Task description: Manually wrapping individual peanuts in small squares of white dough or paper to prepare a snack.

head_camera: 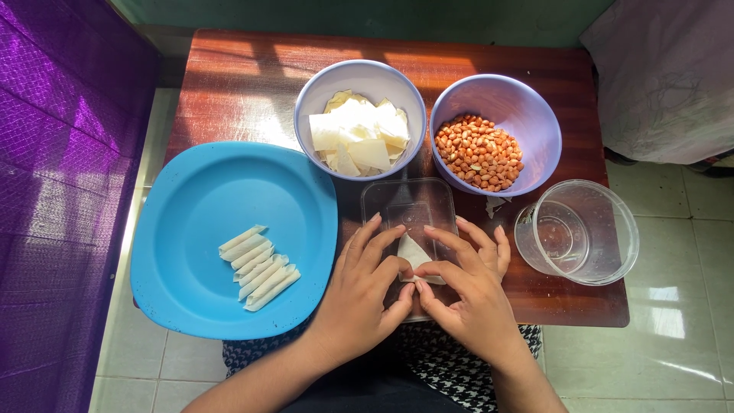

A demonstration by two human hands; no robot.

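A: Both hands over the clear lid point(409, 205), just in front of the bowl of wrappers point(359, 118). Left hand point(363, 294) and right hand point(470, 294) curl in, fingertips pinching one pale wrapper point(414, 252) between them.

B: Which way does the wrapper lie?

A: It shows as a triangle. The tip points away from the person, toward the bowl of wrappers; the long axis runs front to back on the lid.

B: Risks?

A: The sheet looks thin; a hard pinch may tear it, uneven fingers may skew the fold. An elbow swing could knock the clear cup point(577, 232), right of the lid, near the table point(229, 84) edge. The peanuts point(479, 153) sit behind it, the rolled pieces point(258, 266) left on the blue plate point(191, 214).
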